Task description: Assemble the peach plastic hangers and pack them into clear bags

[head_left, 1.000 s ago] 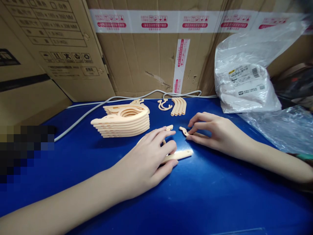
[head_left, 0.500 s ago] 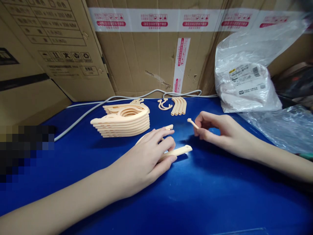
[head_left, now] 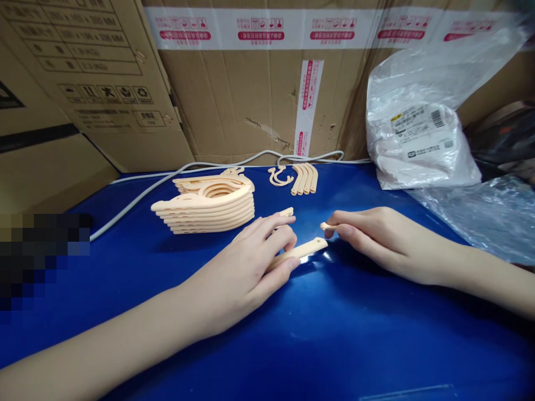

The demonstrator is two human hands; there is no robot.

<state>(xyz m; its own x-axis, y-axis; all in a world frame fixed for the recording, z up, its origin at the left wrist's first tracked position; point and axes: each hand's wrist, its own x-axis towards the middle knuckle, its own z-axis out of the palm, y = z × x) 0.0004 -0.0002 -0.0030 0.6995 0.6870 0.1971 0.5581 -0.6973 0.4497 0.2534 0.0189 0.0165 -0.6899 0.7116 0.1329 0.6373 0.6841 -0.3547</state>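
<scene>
My left hand [head_left: 244,264] lies over a beige plastic folding hanger [head_left: 305,249], its thumb and fingers closed around it. One flat arm with a hole near its tip sticks out to the right; another end shows beyond the fingers, and the middle is covered. Just right of that arm tip, my right hand [head_left: 382,236] pinches a slim beige plastic piece [head_left: 328,226] by thumb and fingertips. Only its knobbed end shows, apart from the hanger. Behind my left hand stands a stack of beige hangers [head_left: 209,214].
Loose beige hooks [head_left: 280,178] and a row of several curved beige arms [head_left: 305,179] lie at the back of the blue table [head_left: 267,356]. A grey cable [head_left: 142,195] runs behind them. Cardboard boxes [head_left: 234,94] and a labelled plastic bag [head_left: 422,145] stand at the back.
My right hand has come lower and turned, bringing the slim piece from a slant to nearly level beside the hanger arm's tip. The left hand keeps its hold; the arm's tip has risen slightly.
</scene>
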